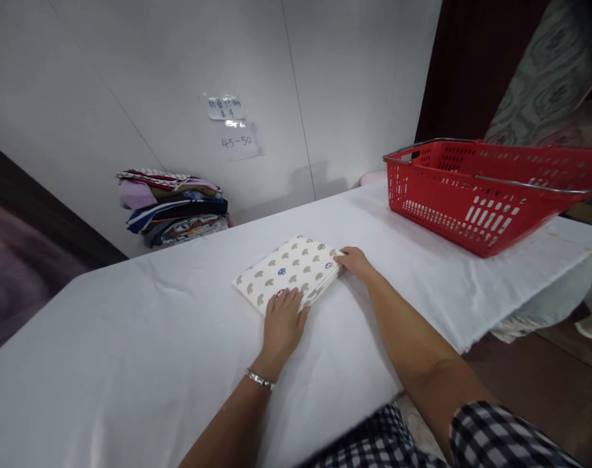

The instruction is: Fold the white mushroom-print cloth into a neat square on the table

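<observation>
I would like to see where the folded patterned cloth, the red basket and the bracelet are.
Folded patterned cloth [290, 265]: head view, on its top face.
Red basket [437, 188]: head view, on its side wall.
Bracelet [259, 379]: head view, on its band.

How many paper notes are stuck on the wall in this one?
2: an upper note with handwritten characters and, just below it, a lower note reading 45-50. Both are on the pale wall; I see no sign of others hidden.
</observation>
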